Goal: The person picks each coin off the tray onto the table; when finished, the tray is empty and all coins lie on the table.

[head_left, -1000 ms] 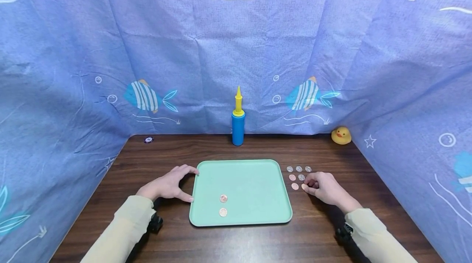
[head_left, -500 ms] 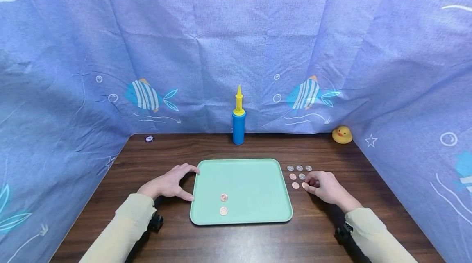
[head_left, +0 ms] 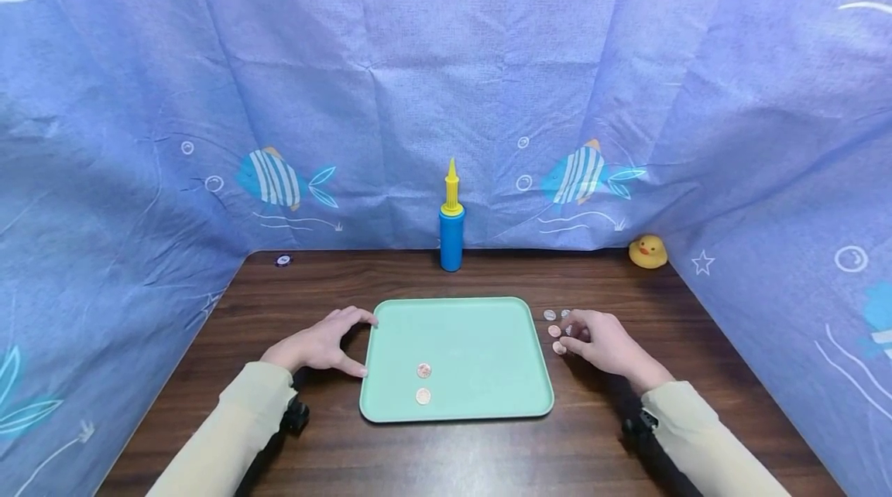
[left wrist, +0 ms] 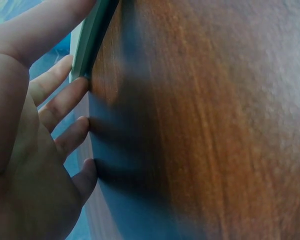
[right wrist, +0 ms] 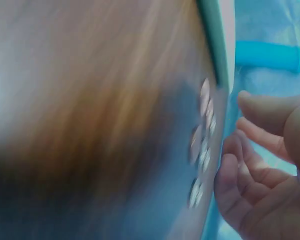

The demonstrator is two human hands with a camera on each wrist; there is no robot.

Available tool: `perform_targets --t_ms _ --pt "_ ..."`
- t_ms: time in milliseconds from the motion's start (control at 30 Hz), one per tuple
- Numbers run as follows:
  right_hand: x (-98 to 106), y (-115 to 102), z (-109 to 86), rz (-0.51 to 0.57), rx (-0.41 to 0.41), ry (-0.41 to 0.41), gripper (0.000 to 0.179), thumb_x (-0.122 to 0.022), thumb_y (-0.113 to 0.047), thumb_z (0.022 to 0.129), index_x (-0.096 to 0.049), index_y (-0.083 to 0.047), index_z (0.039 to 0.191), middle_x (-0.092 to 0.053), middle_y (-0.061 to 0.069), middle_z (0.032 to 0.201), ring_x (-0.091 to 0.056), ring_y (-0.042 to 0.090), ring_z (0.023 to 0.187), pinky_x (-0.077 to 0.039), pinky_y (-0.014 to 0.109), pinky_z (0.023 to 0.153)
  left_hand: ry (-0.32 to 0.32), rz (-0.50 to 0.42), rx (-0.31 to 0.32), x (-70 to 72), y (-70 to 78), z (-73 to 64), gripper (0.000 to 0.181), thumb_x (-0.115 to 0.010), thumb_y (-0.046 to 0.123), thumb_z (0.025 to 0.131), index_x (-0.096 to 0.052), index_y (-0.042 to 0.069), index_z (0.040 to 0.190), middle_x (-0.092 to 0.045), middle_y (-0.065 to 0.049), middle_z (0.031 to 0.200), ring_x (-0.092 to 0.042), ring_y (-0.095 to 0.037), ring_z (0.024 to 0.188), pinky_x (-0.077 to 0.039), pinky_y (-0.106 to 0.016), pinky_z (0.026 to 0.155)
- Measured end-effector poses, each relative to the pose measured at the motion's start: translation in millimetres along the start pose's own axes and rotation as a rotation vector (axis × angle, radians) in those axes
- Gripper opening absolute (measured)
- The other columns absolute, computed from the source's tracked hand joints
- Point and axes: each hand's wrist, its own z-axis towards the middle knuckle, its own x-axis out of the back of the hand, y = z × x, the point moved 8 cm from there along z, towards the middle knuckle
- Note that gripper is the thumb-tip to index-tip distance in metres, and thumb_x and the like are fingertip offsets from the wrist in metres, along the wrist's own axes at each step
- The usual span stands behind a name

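Observation:
My left hand (head_left: 324, 342) rests at the left rim of a pale green tray (head_left: 481, 358), thumb and fingertips touching it. In the left wrist view, the fingers (left wrist: 65, 102) are spread along the rim. Two copper-coloured coins, one (head_left: 423, 371) behind the other (head_left: 423, 396), lie on the tray. Over a group of coins right of the tray hovers my right hand (head_left: 606, 342), hiding some of them. Its thumb and index finger stand apart with no coin visible between them. The right wrist view shows copper (right wrist: 195, 144) and silver (right wrist: 196, 192) coins flat on the table below the fingers.
A blue and yellow hand pump (head_left: 451, 238) stands behind the tray. At the table's back right corner sits a yellow rubber duck (head_left: 648, 251); a small round dark disc (head_left: 283, 260) lies at the back left. A blue fish-print cloth (head_left: 418, 94) surrounds the table.
My right hand has moved left from the nearest right coin and now covers more of the coin group. Its thumb and index finger have parted. The left hand stays at the tray.

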Motion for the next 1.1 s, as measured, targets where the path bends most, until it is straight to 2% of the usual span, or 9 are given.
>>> perform_targets --t_ms 133,233,367,500,833,1100 --pt "-9 -25 11.4 0.047 0.106 -0.028 0.012 -0.081 -0.008 0.092 -0.073 -0.009 0.102 -0.069 -0.009 0.086 -0.063 0.003 0.076 -0.055 0.029 0.069 -0.003 0.002 0.009 0.0 -0.5 0.6 0.085 -0.091 0.050 0.079 -0.052 0.016 0.147 -0.047 -0.008 0.153 -0.037 -0.036 0.146 -0.034 -0.061 0.116" --pt "-18 -42 19.4 0.073 0.169 -0.056 0.017 -0.081 -0.005 0.091 -0.074 -0.006 0.106 -0.073 -0.001 0.094 -0.068 0.009 0.083 -0.058 0.032 0.075 -0.003 -0.004 0.013 0.0 -0.3 0.6 0.085 -0.091 0.050 0.079 -0.052 0.017 0.147 -0.047 -0.008 0.154 -0.036 -0.036 0.147 -0.033 -0.061 0.116" --pt "-30 -65 30.9 0.119 0.225 -0.103 0.018 -0.081 -0.005 0.092 -0.074 -0.001 0.108 -0.075 0.009 0.102 -0.072 0.018 0.089 -0.060 0.036 0.078 -0.002 -0.008 0.018 -0.1 -0.2 -0.3 0.084 -0.091 0.049 0.080 -0.052 0.017 0.147 -0.046 -0.008 0.154 -0.036 -0.036 0.147 -0.033 -0.062 0.117" --pt "-43 -93 43.8 0.133 0.277 -0.153 0.018 -0.080 -0.005 0.091 -0.075 0.001 0.107 -0.075 0.012 0.102 -0.073 0.022 0.088 -0.061 0.038 0.077 -0.001 -0.003 0.022 1.1 0.0 -0.4 0.084 -0.091 0.050 0.080 -0.052 0.018 0.147 -0.046 -0.008 0.155 -0.036 -0.036 0.147 -0.033 -0.061 0.117" --pt "-91 -158 67.1 0.035 0.381 -0.300 0.018 -0.081 -0.011 0.092 -0.077 -0.003 0.108 -0.076 0.008 0.104 -0.073 0.020 0.092 -0.059 0.032 0.082 0.005 0.032 -0.031 1.6 1.5 1.1 0.084 -0.089 0.052 0.081 -0.052 0.015 0.146 -0.047 -0.011 0.153 -0.038 -0.038 0.144 -0.034 -0.063 0.115" --pt "-130 -185 73.7 0.024 0.407 -0.384 0.017 -0.081 -0.017 0.095 -0.078 -0.011 0.111 -0.075 0.001 0.106 -0.069 0.013 0.095 -0.054 0.023 0.086 0.001 0.019 -0.023 2.0 -1.1 0.9 0.084 -0.090 0.051 0.081 -0.052 0.015 0.147 -0.047 -0.012 0.154 -0.037 -0.038 0.146 -0.033 -0.063 0.116"
